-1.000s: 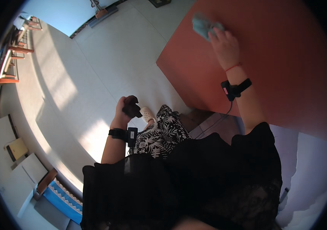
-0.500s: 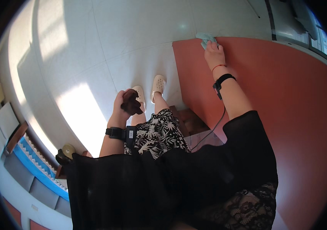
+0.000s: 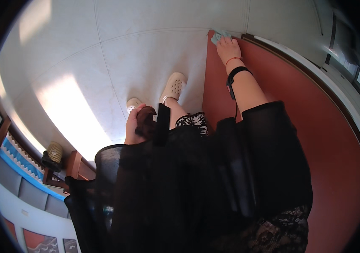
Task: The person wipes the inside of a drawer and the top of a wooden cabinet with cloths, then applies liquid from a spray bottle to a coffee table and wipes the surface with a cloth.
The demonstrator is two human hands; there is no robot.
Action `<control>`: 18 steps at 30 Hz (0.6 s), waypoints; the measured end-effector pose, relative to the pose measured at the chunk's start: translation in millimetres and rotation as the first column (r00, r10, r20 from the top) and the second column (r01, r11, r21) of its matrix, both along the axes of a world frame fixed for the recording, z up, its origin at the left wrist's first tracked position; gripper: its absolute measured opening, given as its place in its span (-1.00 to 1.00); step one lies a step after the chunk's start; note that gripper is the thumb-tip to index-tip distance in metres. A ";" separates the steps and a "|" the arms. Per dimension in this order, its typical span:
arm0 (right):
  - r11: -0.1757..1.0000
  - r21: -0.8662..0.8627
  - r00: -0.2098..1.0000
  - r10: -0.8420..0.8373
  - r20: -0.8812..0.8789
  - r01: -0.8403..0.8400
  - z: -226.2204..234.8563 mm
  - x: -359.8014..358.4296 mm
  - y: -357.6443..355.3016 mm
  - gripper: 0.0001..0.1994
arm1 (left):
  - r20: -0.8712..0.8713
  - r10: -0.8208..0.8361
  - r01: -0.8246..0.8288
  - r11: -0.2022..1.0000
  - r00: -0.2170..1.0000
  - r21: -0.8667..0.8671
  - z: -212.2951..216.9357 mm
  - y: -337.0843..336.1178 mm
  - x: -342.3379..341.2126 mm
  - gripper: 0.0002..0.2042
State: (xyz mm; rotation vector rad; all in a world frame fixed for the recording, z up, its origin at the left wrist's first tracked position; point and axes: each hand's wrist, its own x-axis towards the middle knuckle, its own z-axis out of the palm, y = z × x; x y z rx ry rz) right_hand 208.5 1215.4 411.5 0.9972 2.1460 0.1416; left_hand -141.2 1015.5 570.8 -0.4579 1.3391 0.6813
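My right hand (image 3: 229, 50) is stretched out to the far corner of a red-brown tabletop (image 3: 273, 90). Its fingers press on a pale green cloth (image 3: 219, 36), bunched at the edge of the top. Lower and to the left, my left hand (image 3: 131, 127) is closed around a dark brown, crumpled-looking object (image 3: 146, 122); its exact kind cannot be made out. Part of my left forearm is covered by the loose black garment. Black straps are on my arms, and a cable hangs from the right one.
Beige clogs (image 3: 174, 86) are on my feet on the pale tiled floor (image 3: 78, 55), left of the tabletop. A dark frame edge (image 3: 311, 69) borders the tabletop's far right. At the left are a woven yellowish object (image 3: 54, 152), brown wooden furniture (image 3: 74, 165) and a blue-trimmed cabinet (image 3: 24, 168).
My right hand and the cloth are now nearer the far left corner of the tabletop. My body has leaned or stepped forward, and the left hand still grips the brown object.
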 end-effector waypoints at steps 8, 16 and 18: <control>0.691 -0.633 0.918 -0.117 0.378 0.349 -33.5 12.3 -164.0 -0.70 | 0.088 0.004 0.017 0.973 0.996 -0.228 -34.8 -32.7 -17.4 -0.70; 0.981 -0.129 0.986 -0.132 0.098 0.144 138.0 23.7 -172.9 -0.72 | 0.085 -0.049 0.059 0.991 0.995 -0.120 32.6 -1.0 -33.1 -0.67; 0.941 0.224 0.967 -0.256 -0.022 0.254 200.1 28.3 -129.4 -0.75 | 0.091 -0.121 0.121 0.993 0.988 0.007 42.0 5.0 -28.5 -0.67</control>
